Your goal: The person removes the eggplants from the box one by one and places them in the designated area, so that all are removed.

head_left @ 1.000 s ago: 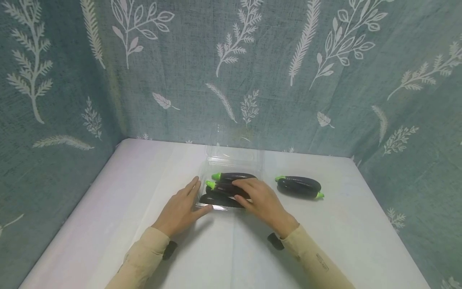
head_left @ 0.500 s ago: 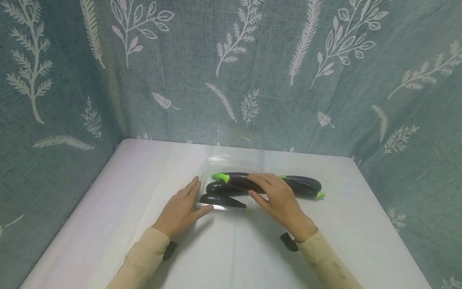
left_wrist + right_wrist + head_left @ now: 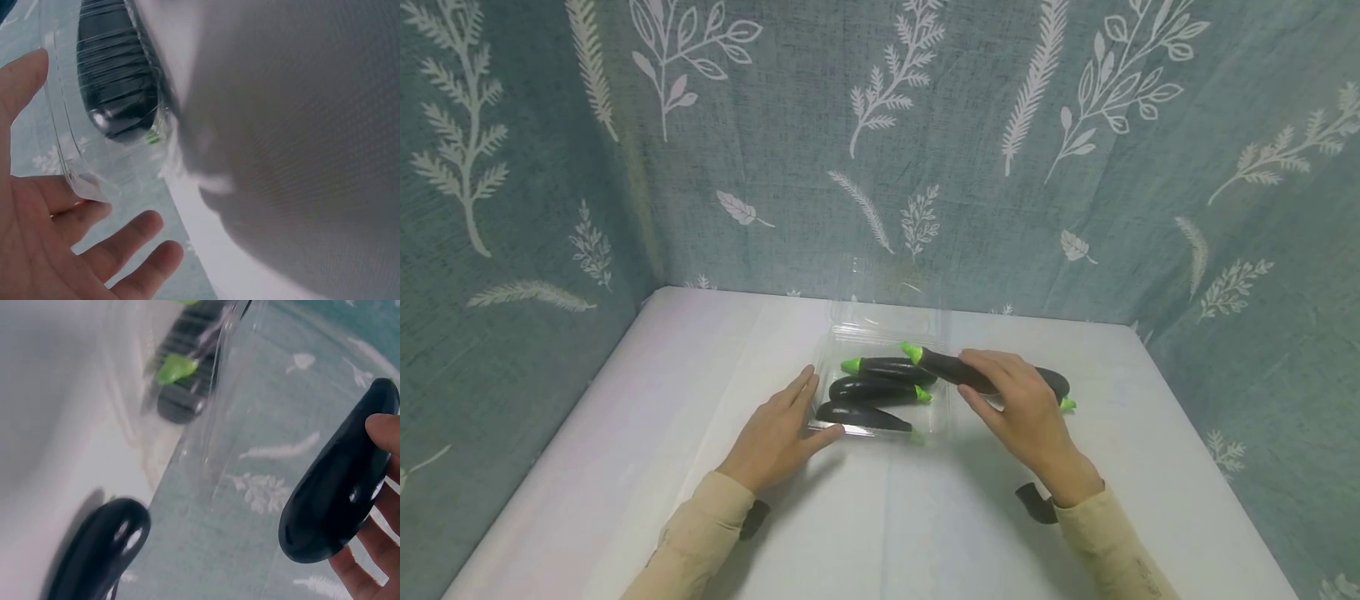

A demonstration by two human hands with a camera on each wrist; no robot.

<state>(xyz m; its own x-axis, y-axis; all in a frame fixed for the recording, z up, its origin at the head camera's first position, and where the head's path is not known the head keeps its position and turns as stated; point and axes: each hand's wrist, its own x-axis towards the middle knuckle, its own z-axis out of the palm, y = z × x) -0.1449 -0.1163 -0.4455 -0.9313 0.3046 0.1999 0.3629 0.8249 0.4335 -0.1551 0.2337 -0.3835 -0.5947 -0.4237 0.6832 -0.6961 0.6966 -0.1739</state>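
Note:
My right hand (image 3: 1026,408) pinches a dark eggplant (image 3: 958,371) between thumb and fingers, its green stem end pointing left. This eggplant is over the right side of a clear plastic clamshell container (image 3: 938,421); its rounded end shows in the right wrist view (image 3: 331,494). Three eggplants lie in the container: one at the back (image 3: 887,367), one in the middle (image 3: 872,389) and one at the front (image 3: 861,415). My left hand (image 3: 775,437) rests at the container's front left corner, fingers along the side, thumb at the front edge. The left wrist view shows the fingers (image 3: 140,231) spread at the rim.
The container's hinged lid (image 3: 887,292) stands raised at the back. On the white table (image 3: 737,350), right of the container, lies another eggplant (image 3: 1054,382), largely hidden behind my right hand. Patterned grey-green cloth (image 3: 790,150) hangs round the back and sides.
My right hand has lifted the eggplant off the others in the container and carried it up and to the right, uncovering the middle one's green stem. My left hand has stayed in place.

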